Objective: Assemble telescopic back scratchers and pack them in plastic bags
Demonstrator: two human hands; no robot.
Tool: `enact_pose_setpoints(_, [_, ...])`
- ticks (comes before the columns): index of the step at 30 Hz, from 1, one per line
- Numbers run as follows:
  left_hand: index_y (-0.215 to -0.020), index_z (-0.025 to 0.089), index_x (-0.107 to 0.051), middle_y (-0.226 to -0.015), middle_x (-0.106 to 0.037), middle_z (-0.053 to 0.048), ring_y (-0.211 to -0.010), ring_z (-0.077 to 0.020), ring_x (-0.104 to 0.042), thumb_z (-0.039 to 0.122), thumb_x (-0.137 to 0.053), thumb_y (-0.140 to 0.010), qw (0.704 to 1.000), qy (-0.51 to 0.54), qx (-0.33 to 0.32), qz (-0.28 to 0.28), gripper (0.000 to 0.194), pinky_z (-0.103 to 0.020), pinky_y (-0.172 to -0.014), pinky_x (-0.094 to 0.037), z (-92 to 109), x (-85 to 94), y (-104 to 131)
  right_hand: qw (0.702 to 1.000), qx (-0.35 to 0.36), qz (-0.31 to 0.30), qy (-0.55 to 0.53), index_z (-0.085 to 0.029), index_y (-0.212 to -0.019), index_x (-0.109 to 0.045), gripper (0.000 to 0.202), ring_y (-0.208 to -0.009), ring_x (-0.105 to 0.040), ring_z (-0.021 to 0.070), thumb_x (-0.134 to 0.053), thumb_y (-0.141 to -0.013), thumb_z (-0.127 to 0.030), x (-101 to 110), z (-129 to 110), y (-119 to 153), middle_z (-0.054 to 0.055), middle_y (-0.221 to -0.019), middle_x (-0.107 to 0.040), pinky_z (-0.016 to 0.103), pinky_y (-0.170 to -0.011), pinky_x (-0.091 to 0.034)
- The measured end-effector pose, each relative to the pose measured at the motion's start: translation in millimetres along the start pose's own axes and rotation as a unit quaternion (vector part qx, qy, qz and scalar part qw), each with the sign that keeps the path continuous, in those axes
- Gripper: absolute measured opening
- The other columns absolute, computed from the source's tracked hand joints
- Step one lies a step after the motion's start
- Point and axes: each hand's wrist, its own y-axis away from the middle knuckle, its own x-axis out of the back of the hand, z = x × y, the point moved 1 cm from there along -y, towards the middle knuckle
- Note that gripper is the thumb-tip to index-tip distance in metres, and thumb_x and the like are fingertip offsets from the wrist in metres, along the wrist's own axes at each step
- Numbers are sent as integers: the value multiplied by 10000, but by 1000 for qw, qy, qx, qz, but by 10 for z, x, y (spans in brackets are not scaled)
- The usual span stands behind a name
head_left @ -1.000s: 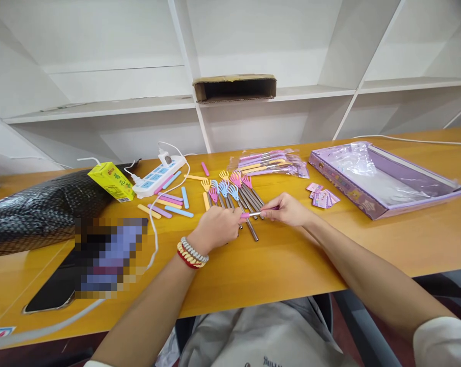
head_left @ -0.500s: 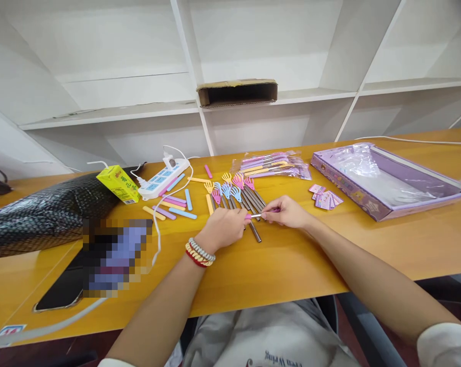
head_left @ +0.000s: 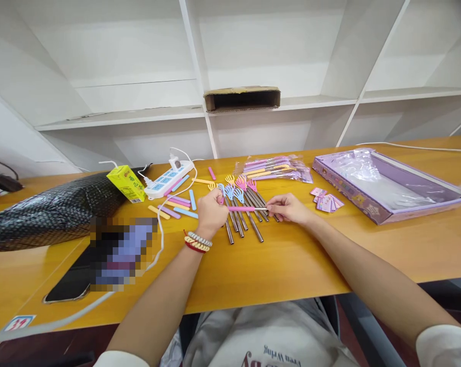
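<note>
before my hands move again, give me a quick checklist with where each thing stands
1. Left hand closed on one end of the pink-handled rod: ok.
2. Right hand at the bare metal end, fingertips on it: ok.
3. Pink handle fully seated on the metal: cannot tell; its left end is hidden in the fist.
4. Left hand clear of the claw-headed rods: cannot tell; it overlaps some in this view.
5. White cable clear of both hands: ok, it runs left of them.
6. Loose handles clear of the cable: not ok, it crosses them.
</note>
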Motion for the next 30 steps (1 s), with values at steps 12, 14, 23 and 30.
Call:
enact_pose_setpoints(12, [-571, 201, -292, -527, -341, 31, -502, -99, -338, 89, -404, -607, 998, 48, -46, -2, 163, -236, -502, -313, -72, -72, 69, 999, 8, -27, 37, -108, -871, -627, 302, -441, -465, 68, -615, -697, -355, -144, -12, 33, 37, -662, -627, 208, -436, -379])
enact_pose_setpoints(14, [-690, 196, -451, -623, -494, 14, -564, -113, -448, 136, -442, -675, 993, 27, -90, -68, 63, -250, -571, -381, -13, -86, 106, 997, 26, -11, 75, -112, -887, -631, 274, -484, -479, 78, -606, -704, -315, -147, -22, 45, 27, -658, -616, 213, -480, -390])
enact_pose_setpoints(23, [-854, 189, -594, -846, -614, -48, -860, -179, -548, 339, -429, -852, 962, -51, -190, -191, 223, -322, -822, -398, 213, -232, 202, 877, 258, 57, 402, -174, -922, -657, 202, -857, -528, 194, -529, -767, -174, -153, -163, 88, 85, -876, -651, 344, -812, -385])
enact_pose_setpoints(30, [-983, 177, -551, -985, -588, -76, -966, -199, -514, 346, -403, -857, 982, 18, -159, -100, 258, -346, -892, -384, 522, -194, 315, 898, 274, -43, 341, -188, -927, -625, 300, -860, -531, 216, -634, -674, -349, -635, -443, 300, 68, -902, -626, 321, -746, -415])
